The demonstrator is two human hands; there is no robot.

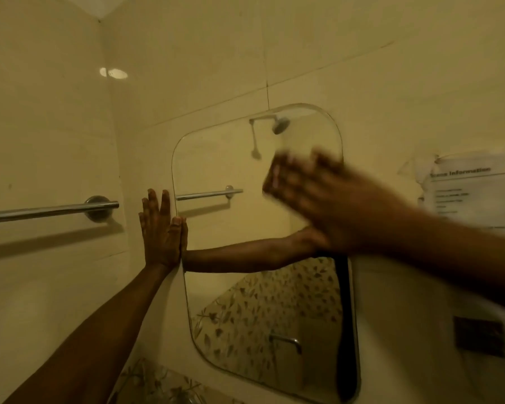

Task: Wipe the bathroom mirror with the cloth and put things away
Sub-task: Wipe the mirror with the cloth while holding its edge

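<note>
Glass mirror (260, 228) looks fragile: left hand (161, 234) braces flat beside it; blurred right hand (318, 199) spreads flat, cloth unseen.

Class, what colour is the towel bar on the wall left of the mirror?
Shiny silver metal; the towel bar shows best in the head view.

The right hand (318, 199) is smeared by motion blur, so its fingers cannot be counted and any cloth under it cannot be made out. It covers the mirror's (245, 301) right middle. Right of that hand, the paper notice (475, 193) runs off the picture's edge with unreadable small print, and left of the left hand (161, 231) the towel bar (50, 212) is cut off.
</note>
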